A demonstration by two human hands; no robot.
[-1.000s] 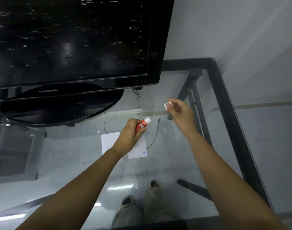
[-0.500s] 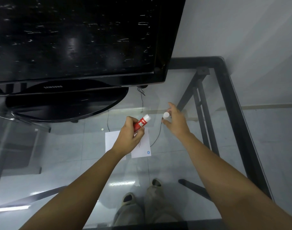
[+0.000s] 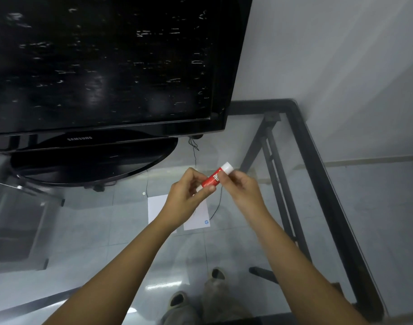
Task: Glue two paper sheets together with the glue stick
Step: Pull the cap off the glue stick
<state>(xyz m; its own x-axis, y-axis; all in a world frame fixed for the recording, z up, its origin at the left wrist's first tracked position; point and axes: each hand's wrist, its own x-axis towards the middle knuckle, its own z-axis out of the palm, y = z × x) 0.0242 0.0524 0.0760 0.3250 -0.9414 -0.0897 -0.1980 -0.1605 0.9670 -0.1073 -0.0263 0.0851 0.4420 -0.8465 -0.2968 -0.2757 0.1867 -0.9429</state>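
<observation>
A red glue stick [image 3: 211, 179] with a white cap [image 3: 227, 167] on its upper end is held tilted above the glass table. My left hand [image 3: 189, 195] grips its lower body. My right hand [image 3: 241, 191] pinches the stick just below the cap. Beneath the hands, white paper sheets [image 3: 157, 206] lie flat on the glass, partly hidden by my left hand and wrist; one corner shows a small blue logo [image 3: 206, 222]. How the sheets overlap is hidden.
A black television [image 3: 102, 66] on an oval stand [image 3: 90, 160] fills the back left. A thin black cable [image 3: 216, 207] runs by the paper. The table's black metal frame [image 3: 322, 184] marks the right edge, next to a white wall. Feet show through the glass.
My right hand, which held the white cap apart to the right, has come in to the stick. The cap now sits on the glue stick's end, and both hands hold it.
</observation>
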